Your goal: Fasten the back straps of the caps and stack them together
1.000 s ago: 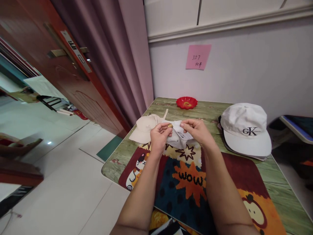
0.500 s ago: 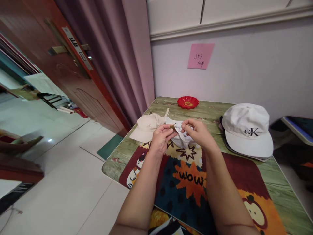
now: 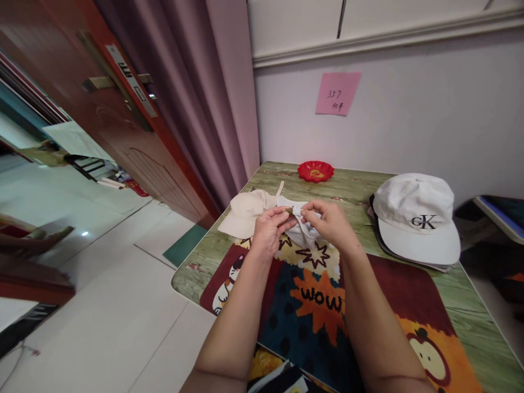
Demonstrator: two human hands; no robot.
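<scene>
Patterned mat nearest, "WOW" burst showing between the forearms. Above its far part, left hand and right hand work close together on a held cap, white, collapsed, its band end up between them. Left fingers pinched narrow on a small brass-coloured clasp; right fingers pinched narrow on the white strap just beside it. Can't tell if strap is through clasp, too small. Beige cap lies just left of the held one, brim to the near left, its loose strap sticking up. Over on the right, white cap with black letters sits on top of a stack, dark brim edge under it. Red scalloped dish near the surface's far edge. Pink note on the wall behind, "357" handwritten.
</scene>
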